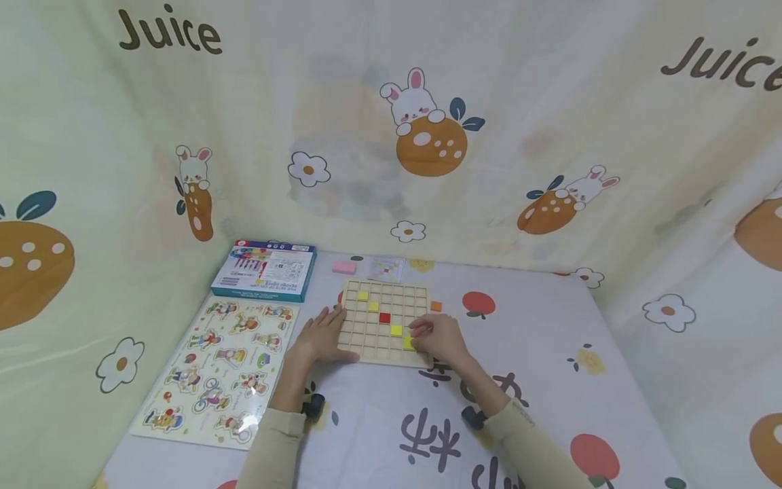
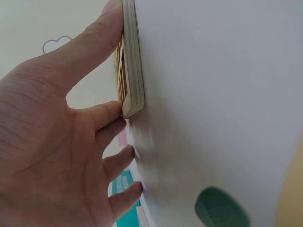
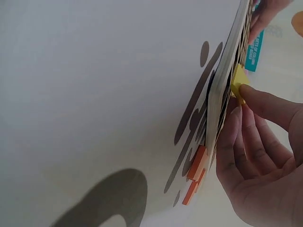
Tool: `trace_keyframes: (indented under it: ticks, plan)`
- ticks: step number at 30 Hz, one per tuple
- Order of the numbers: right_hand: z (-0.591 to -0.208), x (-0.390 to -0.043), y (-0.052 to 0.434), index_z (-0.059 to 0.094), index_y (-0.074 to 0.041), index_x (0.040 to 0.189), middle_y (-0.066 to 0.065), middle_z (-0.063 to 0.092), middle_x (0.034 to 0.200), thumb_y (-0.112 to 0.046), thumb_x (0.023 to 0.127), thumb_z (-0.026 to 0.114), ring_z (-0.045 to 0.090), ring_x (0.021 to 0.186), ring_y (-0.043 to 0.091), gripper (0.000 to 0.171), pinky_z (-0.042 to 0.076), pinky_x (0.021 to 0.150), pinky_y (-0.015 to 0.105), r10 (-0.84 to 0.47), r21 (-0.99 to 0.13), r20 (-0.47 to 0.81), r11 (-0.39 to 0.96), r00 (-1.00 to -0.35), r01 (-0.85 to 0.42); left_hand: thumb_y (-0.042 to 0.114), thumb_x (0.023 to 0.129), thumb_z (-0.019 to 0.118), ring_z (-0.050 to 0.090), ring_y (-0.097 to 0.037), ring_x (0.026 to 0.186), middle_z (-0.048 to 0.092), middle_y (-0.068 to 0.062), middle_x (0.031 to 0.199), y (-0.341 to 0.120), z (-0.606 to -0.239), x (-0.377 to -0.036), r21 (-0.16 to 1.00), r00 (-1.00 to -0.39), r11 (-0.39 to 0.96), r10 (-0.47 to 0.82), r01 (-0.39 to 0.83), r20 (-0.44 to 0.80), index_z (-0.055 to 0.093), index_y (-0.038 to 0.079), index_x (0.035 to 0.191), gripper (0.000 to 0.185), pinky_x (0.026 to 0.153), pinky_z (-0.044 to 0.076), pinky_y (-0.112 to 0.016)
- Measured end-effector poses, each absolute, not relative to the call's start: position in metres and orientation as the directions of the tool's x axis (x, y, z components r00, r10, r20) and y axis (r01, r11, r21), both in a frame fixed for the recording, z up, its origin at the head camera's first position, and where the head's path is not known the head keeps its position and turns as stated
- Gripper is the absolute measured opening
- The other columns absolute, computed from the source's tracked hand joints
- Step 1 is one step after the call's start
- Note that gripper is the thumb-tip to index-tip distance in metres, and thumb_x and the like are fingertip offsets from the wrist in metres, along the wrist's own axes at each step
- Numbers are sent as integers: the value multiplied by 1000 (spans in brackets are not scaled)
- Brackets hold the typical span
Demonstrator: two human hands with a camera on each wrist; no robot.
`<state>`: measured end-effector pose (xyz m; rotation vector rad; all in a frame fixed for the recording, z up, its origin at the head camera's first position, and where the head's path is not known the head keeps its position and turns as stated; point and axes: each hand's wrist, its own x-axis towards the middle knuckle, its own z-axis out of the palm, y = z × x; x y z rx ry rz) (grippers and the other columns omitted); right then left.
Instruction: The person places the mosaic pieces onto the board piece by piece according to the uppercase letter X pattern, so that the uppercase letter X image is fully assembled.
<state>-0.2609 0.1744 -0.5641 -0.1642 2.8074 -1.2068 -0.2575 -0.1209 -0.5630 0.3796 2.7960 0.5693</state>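
Note:
A wooden grid board lies flat on the table. Set in its squares, a diagonal line holds yellow tiles, among them one at the far left corner, and a red tile mid-board. My left hand rests at the board's left side with fingers spread; its thumb lies along the near edge. Over the near right part, my right hand pinches a yellow tile between thumb and fingers, close against the grid. Orange blocks sit beside the board's right edge.
A pink block and a pattern card lie beyond the board. To the left stand a flat teal-edged box and, nearer, a picture puzzle board. A printed curtain hangs behind the table.

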Motion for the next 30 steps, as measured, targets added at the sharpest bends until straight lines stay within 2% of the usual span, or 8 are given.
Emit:
trace_keyframes:
  ticks: [7, 15, 23, 30]
  plan:
    - [-566, -260, 172, 80, -11, 103, -6, 72, 81, -4, 82, 85, 67, 75, 12, 23, 58, 67, 28, -149, -712, -20, 697, -989, -90, 55, 82, 83, 15, -40, 159, 23, -14, 172, -122, -563, -258, 419, -930, 885, 308, 203, -200, 27, 3, 164, 112, 127, 16, -64]
    - [-566, -265, 182, 80, -12, 106, -8, 73, 83, -9, 83, 86, 68, 77, 10, 24, 57, 68, 27, -159, -691, 0, 714, -987, -116, 55, 81, 85, 17, -43, 158, 26, -17, 171, -122, -564, -258, 436, -933, 875, 313, 210, -179, 30, 1, 163, 112, 126, 17, -66]
    - [-561, -289, 202, 78, -10, 108, 0, 77, 95, -10, 89, 82, 73, 89, 18, 20, 62, 76, 34, -23, -692, 65, 719, -998, -62, 51, 83, 84, 16, -41, 159, 23, -15, 172, -120, -558, -255, 425, -933, 885, 298, 191, -202, 27, 3, 164, 110, 127, 15, -63]
    - [-566, -313, 214, 77, -10, 113, 7, 75, 107, -8, 93, 74, 69, 90, 24, 21, 60, 70, 34, 48, -656, 77, 754, -996, -14, 53, 83, 84, 17, -41, 159, 24, -15, 172, -120, -561, -257, 411, -932, 888, 304, 204, -195, 27, 3, 164, 111, 127, 17, -63]
